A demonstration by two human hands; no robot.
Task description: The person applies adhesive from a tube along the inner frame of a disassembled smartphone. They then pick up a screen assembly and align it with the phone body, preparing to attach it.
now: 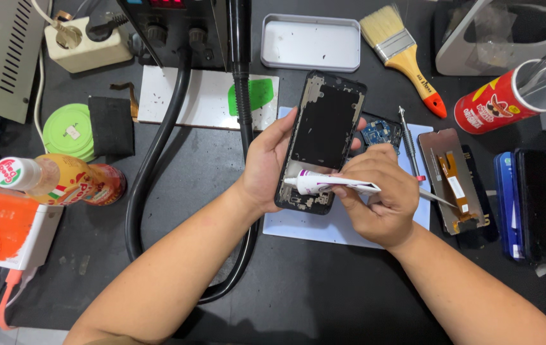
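Observation:
My left hand (265,165) grips a black phone frame (324,131) by its left edge, holding it tilted over a pale blue mat (286,223). My right hand (381,195) holds a small white tube with a purple band (324,184), and the tube's nozzle points left, onto the lower end of the frame. A phone part with a blue circuit board (380,132) lies on the mat behind my right hand, partly hidden.
A detached screen with an orange flex cable (453,179) and a screwdriver (407,137) lie to the right. Behind are a metal tray (311,43), a paintbrush (404,54), a red can of tools (509,96). Thick black hoses (151,153), bottles (62,182) are left.

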